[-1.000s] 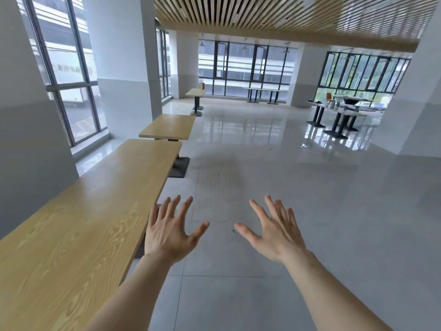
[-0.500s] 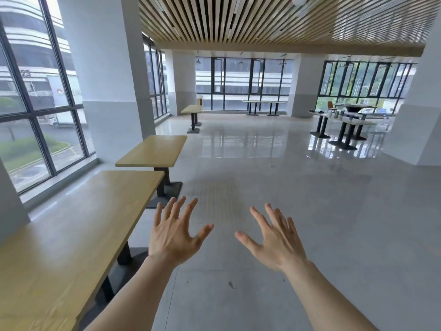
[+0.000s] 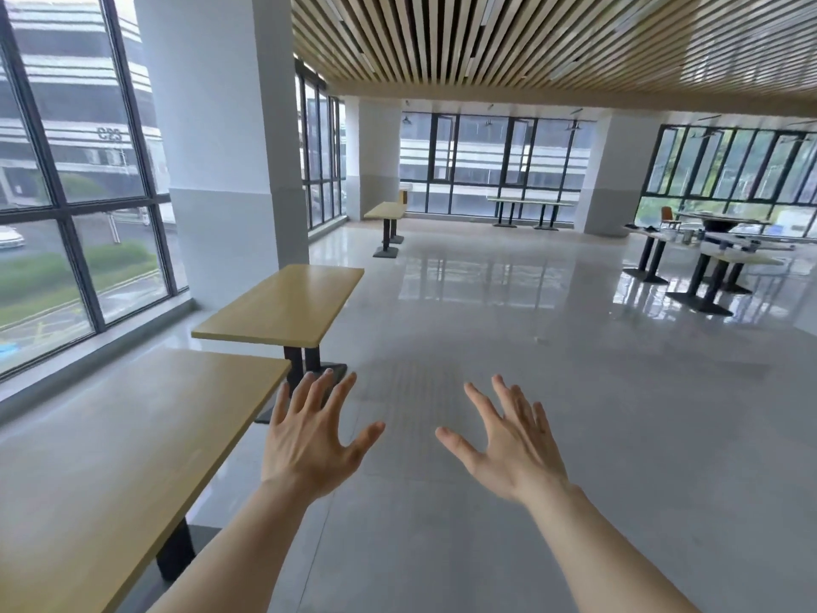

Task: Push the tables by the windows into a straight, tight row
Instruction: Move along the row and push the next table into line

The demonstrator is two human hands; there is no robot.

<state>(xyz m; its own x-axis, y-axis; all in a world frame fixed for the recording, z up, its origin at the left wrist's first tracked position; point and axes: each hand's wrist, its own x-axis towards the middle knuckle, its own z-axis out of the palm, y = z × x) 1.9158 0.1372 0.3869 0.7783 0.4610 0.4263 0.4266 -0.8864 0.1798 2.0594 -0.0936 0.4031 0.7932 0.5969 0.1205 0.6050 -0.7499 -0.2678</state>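
A long wooden table [image 3: 124, 444] runs along the windows at the lower left. Beyond it stands a smaller wooden table [image 3: 283, 307] on a black pedestal, set apart from the long one by a gap and shifted to the right of its line. A third wooden table [image 3: 387, 210] stands far back by the windows. My left hand [image 3: 309, 440] hovers open with spread fingers just right of the long table's far corner, touching nothing. My right hand [image 3: 508, 444] is open too, over bare floor.
A white pillar [image 3: 221, 148] stands between the windows on the left, close behind the smaller table. Black-legged tables [image 3: 707, 258] with clutter are grouped at the far right. Another long table [image 3: 528, 203] lines the back windows. Glossy grey floor fills the middle.
The view has moved forward along the long table and lifted; the smaller table now looks nearer and larger. Both hands stay open and raised in front, holding nothing.
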